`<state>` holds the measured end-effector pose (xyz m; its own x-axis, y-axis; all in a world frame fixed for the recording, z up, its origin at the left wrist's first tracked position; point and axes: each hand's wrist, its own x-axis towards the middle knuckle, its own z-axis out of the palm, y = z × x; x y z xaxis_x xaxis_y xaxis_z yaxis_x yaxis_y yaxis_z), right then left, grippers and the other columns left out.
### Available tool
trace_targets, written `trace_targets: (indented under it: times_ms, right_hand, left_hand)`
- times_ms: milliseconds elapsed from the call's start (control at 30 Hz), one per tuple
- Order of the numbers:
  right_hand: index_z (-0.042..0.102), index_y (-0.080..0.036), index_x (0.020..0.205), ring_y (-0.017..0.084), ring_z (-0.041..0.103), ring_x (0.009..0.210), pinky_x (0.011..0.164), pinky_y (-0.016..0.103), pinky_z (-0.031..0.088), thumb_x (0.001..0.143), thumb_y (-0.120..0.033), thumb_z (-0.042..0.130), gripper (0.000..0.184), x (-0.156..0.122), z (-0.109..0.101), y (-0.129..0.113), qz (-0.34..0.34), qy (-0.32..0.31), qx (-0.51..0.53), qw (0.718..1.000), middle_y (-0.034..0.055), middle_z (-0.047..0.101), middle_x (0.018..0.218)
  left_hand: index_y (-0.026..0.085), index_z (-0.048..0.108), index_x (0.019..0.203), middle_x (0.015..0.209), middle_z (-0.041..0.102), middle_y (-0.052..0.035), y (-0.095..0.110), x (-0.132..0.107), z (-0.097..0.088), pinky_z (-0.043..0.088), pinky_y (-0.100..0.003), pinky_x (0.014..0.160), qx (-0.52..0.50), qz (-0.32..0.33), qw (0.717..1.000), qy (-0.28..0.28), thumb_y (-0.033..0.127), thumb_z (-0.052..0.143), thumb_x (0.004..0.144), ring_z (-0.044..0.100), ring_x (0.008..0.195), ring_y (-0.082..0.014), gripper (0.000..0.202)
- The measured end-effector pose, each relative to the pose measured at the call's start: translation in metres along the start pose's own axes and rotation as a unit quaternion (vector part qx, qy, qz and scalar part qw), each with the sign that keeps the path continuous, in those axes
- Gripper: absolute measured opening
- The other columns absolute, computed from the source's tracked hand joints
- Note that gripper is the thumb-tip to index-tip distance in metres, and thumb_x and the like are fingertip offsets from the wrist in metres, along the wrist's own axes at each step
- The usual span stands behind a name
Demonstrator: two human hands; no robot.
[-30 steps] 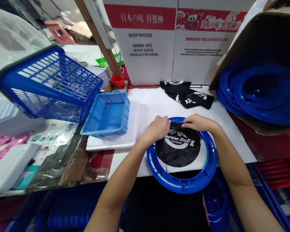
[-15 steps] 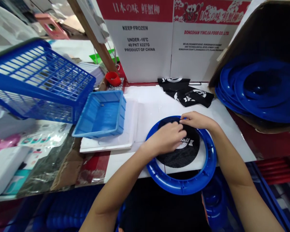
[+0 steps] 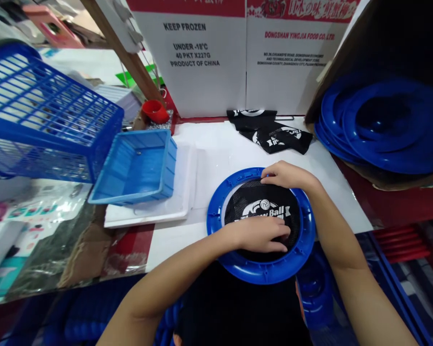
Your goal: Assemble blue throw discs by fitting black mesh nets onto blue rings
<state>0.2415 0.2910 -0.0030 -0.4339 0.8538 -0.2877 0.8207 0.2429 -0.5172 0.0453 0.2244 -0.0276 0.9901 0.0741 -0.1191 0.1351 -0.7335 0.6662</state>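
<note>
While my right hand (image 3: 283, 174) grips the ring (image 3: 265, 275), lower centre, my left hand (image 3: 261, 234) rests loose on the mesh (image 3: 241, 194): likely limp, so hold the stiffer ring.

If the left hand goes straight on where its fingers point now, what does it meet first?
Probably the right side of the blue ring, just past the black mesh under the left hand. Depth is unclear, so it might pass above instead.

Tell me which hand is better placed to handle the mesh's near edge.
Likely the left hand: it lies over the nearer part of the mesh, close to that edge. The right hand is at the ring's far side.
</note>
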Motion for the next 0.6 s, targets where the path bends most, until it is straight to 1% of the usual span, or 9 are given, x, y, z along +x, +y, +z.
trace_targets:
  times_ms: [67, 133, 200, 233, 267, 333, 433, 500, 600]
  right_hand:
    - [0.080, -0.020, 0.092, 0.015, 0.056, 0.070, 0.073, 0.029, 0.039, 0.098, -0.028, 0.064, 0.019, 0.001, 0.001, 0.000, -0.002, -0.001, -0.007, 1.000, 0.0007, 0.073, 0.078]
    - [0.080, -0.020, 0.091, 0.015, 0.057, 0.071, 0.073, 0.028, 0.039, 0.098, -0.025, 0.064, 0.018, 0.002, 0.003, 0.001, -0.009, 0.006, -0.012, 1.000, 0.0007, 0.074, 0.079]
    - [0.079, -0.020, 0.090, 0.016, 0.058, 0.073, 0.073, 0.028, 0.038, 0.097, -0.022, 0.063, 0.018, 0.002, 0.004, 0.001, -0.014, 0.011, -0.015, 1.000, 0.0009, 0.074, 0.080]
    - [0.080, -0.021, 0.090, 0.016, 0.059, 0.074, 0.073, 0.028, 0.038, 0.096, -0.022, 0.063, 0.018, 0.001, 0.004, 0.001, -0.017, 0.011, -0.015, 1.000, 0.0009, 0.075, 0.080]
    - [0.080, -0.021, 0.092, 0.017, 0.060, 0.074, 0.073, 0.028, 0.039, 0.096, -0.022, 0.063, 0.018, 0.001, 0.004, 0.001, -0.021, 0.007, -0.014, 1.000, 0.0008, 0.075, 0.081]
    - [0.082, -0.023, 0.097, 0.017, 0.062, 0.075, 0.074, 0.029, 0.040, 0.096, -0.023, 0.063, 0.019, -0.001, 0.002, 0.001, -0.036, -0.009, -0.007, 0.999, 0.0005, 0.078, 0.084]
    - [0.083, -0.025, 0.105, 0.017, 0.065, 0.080, 0.078, 0.029, 0.042, 0.098, -0.024, 0.061, 0.023, -0.004, 0.000, 0.001, -0.063, -0.022, 0.010, 0.998, 0.0004, 0.081, 0.094]
    - [0.082, -0.025, 0.104, 0.018, 0.065, 0.080, 0.078, 0.029, 0.043, 0.099, -0.026, 0.060, 0.023, -0.004, -0.001, 0.000, -0.068, -0.012, 0.010, 0.998, 0.0010, 0.081, 0.095]
    - [0.081, -0.022, 0.097, 0.018, 0.064, 0.078, 0.076, 0.029, 0.042, 0.100, -0.029, 0.059, 0.024, -0.002, 0.002, -0.002, -0.053, 0.016, 0.009, 0.998, 0.0022, 0.079, 0.088]
  left_hand:
    - [0.021, 0.069, 0.102, 0.104, 0.075, -0.0046, -0.007, -0.003, -0.005, 0.052, -0.030, 0.078, -0.034, -0.006, 0.999, 0.041, 0.034, 0.068, 0.105, 0.070, 0.091, -0.0196, 0.014]
    - [0.021, 0.070, 0.102, 0.103, 0.075, -0.0048, -0.019, -0.007, -0.016, 0.052, -0.032, 0.081, -0.002, -0.071, 0.990, 0.120, 0.030, 0.064, 0.105, 0.069, 0.094, -0.0214, 0.011]
    - [0.020, 0.071, 0.107, 0.108, 0.074, -0.0084, -0.036, -0.014, -0.028, 0.053, -0.036, 0.084, 0.078, -0.169, 0.957, 0.221, 0.027, 0.061, 0.105, 0.068, 0.100, -0.0255, 0.012]
    - [0.020, 0.071, 0.111, 0.113, 0.073, -0.0107, -0.046, -0.018, -0.034, 0.054, -0.039, 0.087, 0.114, -0.205, 0.936, 0.263, 0.027, 0.060, 0.105, 0.066, 0.105, -0.0277, 0.014]
    - [0.019, 0.072, 0.114, 0.117, 0.071, -0.0126, -0.055, -0.022, -0.038, 0.054, -0.042, 0.092, 0.138, -0.222, 0.919, 0.294, 0.027, 0.061, 0.104, 0.064, 0.109, -0.0293, 0.017]
    - [0.020, 0.073, 0.119, 0.126, 0.068, -0.0135, -0.071, -0.028, -0.045, 0.053, -0.046, 0.102, 0.145, -0.204, 0.916, 0.315, 0.030, 0.067, 0.102, 0.062, 0.116, -0.0304, 0.021]
    - [0.024, 0.077, 0.111, 0.127, 0.067, -0.0096, -0.087, -0.032, -0.048, 0.049, -0.049, 0.110, 0.098, -0.148, 0.942, 0.286, 0.031, 0.071, 0.099, 0.060, 0.121, -0.0295, 0.015]
    - [0.024, 0.076, 0.101, 0.121, 0.069, -0.0081, -0.092, -0.033, -0.049, 0.050, -0.048, 0.108, 0.059, -0.135, 0.950, 0.274, 0.029, 0.070, 0.099, 0.062, 0.117, -0.0279, 0.008]
    - [0.022, 0.073, 0.094, 0.108, 0.070, -0.0067, -0.093, -0.031, -0.050, 0.054, -0.042, 0.099, 0.004, -0.137, 0.943, 0.302, 0.027, 0.068, 0.098, 0.066, 0.104, -0.0239, 0.009]
